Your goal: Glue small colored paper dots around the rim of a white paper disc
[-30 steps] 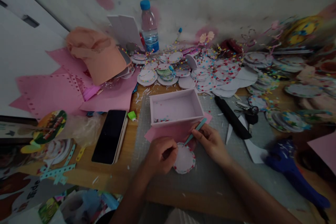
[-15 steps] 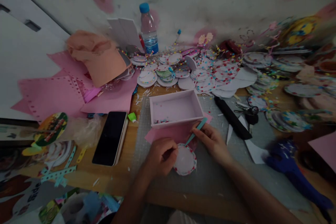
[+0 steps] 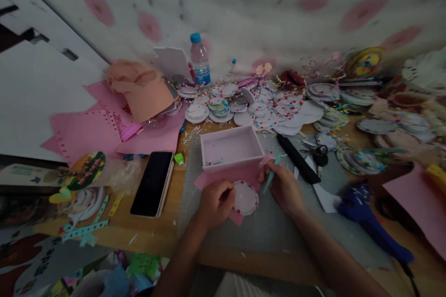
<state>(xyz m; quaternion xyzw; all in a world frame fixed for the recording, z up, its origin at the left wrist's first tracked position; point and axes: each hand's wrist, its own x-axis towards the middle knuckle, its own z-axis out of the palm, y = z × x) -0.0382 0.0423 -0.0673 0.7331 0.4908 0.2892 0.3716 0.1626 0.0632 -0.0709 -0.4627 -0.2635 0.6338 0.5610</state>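
A round white disc, edged with red and pale beads, lies over pink paper on the grey mat. My left hand pinches the disc's left edge with curled fingers. In my right hand is a slim teal tool, held upright at a slant to the right of the disc and apart from it. Just beyond both hands stands an open pale pink box with a few small beads inside.
Piles of beaded discs line the back, near a water bottle. A phone lies left. To the right are a black case, keys and a blue glue gun.
The teal tool has lifted away from the disc with my right hand, which moved right. The disc sits slightly farther forward, over the pink paper. The camera view has shifted.
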